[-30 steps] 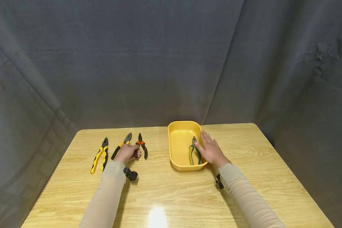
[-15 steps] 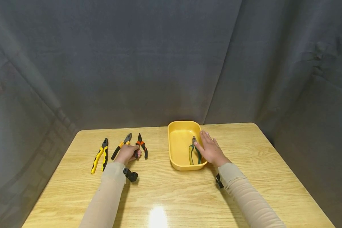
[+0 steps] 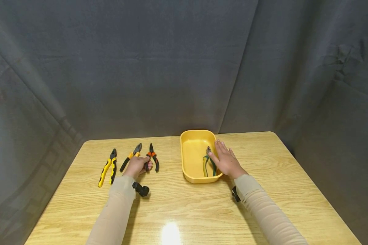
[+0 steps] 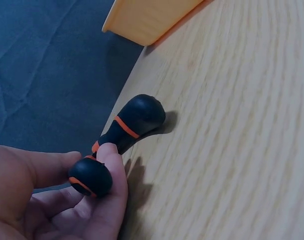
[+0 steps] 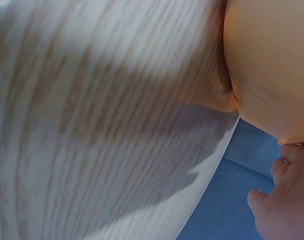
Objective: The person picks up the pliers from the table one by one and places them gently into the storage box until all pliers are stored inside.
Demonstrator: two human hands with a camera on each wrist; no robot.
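Note:
My left hand (image 3: 135, 166) pinches one handle of the black-and-orange pliers (image 3: 154, 156) at the left of the table. In the left wrist view, thumb and fingers are around that handle, while the other handle (image 4: 141, 114) extends free beside it. The pliers' jaws point to the back of the table. My right hand (image 3: 230, 164) lies with straight fingers against the right rim of the yellow bin (image 3: 187, 166). Inside the bin, green-and-yellow pliers (image 3: 205, 165) lean along the right side, partly covered by my thumb. The right wrist view shows the bin's outer wall (image 5: 272, 65) close by.
Left of my left hand lie pliers with yellow-and-black handles (image 3: 104, 172). Orange-and-black-handled pliers with a grey head (image 3: 137, 148) lie just behind it, partly hidden. The wooden table (image 3: 184, 211) ends at a dark grey curtain (image 3: 159, 85).
Almost nothing differs. My left hand stays on the same handle and my right hand stays at the bin's rim; the head view has shifted slightly.

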